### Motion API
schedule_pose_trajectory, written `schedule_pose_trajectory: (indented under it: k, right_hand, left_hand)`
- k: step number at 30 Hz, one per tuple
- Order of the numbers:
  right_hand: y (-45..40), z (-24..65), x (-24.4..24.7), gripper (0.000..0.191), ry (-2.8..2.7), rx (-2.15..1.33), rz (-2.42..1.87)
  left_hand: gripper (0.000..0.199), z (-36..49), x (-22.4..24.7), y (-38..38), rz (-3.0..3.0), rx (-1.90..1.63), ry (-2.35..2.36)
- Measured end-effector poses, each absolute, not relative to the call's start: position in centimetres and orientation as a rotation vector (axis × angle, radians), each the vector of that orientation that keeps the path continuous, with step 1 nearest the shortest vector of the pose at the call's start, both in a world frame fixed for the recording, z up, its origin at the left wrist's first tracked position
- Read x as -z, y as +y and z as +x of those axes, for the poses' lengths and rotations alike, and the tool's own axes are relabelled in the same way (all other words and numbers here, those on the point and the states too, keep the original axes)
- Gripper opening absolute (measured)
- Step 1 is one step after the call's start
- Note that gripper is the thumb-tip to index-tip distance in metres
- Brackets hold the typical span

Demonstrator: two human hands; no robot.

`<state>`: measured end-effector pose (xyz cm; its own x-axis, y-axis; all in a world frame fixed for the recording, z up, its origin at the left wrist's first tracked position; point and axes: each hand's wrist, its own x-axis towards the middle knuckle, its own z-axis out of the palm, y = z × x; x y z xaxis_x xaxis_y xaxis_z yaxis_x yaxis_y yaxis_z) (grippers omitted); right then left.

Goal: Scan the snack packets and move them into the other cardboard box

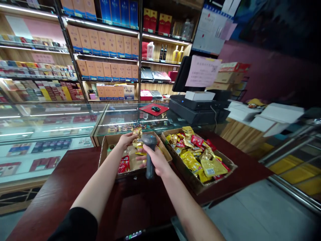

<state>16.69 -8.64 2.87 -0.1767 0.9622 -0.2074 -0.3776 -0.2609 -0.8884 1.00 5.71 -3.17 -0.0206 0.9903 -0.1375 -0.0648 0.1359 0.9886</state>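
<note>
My left hand (126,139) pinches a gold snack packet (137,132) above the left cardboard box (102,157). Beside it, my right hand (156,157) holds a dark grey barcode scanner (149,164) upright by its handle, the scanner's head close to the packet. Some of the right fingers stick out past the handle. Inside the left box lie a red packet (124,164) and a few yellow ones, partly hidden by my hands. To the right, another cardboard box (195,187) is heaped with gold, yellow and red packets.
Both boxes rest on a dark red wooden counter (82,170). Behind them runs a glass display case (120,115) with a mouse (155,108) on a red mat. A monitor (182,73) and black cash drawer (193,110) stand at the back right. Metal rails (296,157) are at far right.
</note>
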Motion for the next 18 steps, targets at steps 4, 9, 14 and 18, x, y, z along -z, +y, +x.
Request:
schedule_pose_trajectory:
  k: [4,9,14,18]
  right_hand:
    - [-11.5,16.8,-1.2,0.044,-0.919,-1.639,-1.075]
    - [-12.9,15.4,0.4,0.048,-0.980,-1.622,-1.145]
    - [-13.1,14.5,0.7,0.047,-1.047,-1.540,-1.179]
    - [-13.0,14.5,0.9,0.044,-1.071,-1.489,-1.150]
  left_hand:
    - [0.075,0.2,3.4,5.8,1.012,-1.158,1.304]
    - [0.085,0.1,3.3,5.6,1.024,-1.193,1.309]
    - [0.081,0.1,3.3,5.5,1.102,-1.164,1.315]
    - [0.085,0.0,3.6,5.5,1.128,-1.088,1.351]
